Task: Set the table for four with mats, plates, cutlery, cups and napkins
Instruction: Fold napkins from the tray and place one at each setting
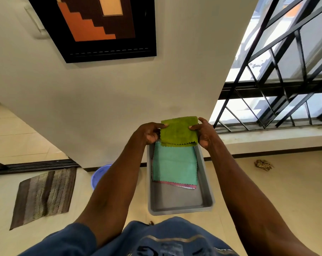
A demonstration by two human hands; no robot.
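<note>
A folded green napkin (178,131) is held up in front of me above the far end of a grey tray (178,202). My left hand (151,133) pinches its left edge and my right hand (204,133) pinches its right edge. Inside the tray lies a teal napkin (175,165) on top of a pink-edged one (186,186). The tray's near half is bare. What holds the tray up is hidden from view.
A striped brown floor mat (44,196) lies at the left. A blue plastic basin (99,175) sits by the wall behind my left arm. A barred window (278,80) is at the right, and a crumpled scrap (263,164) lies on the floor.
</note>
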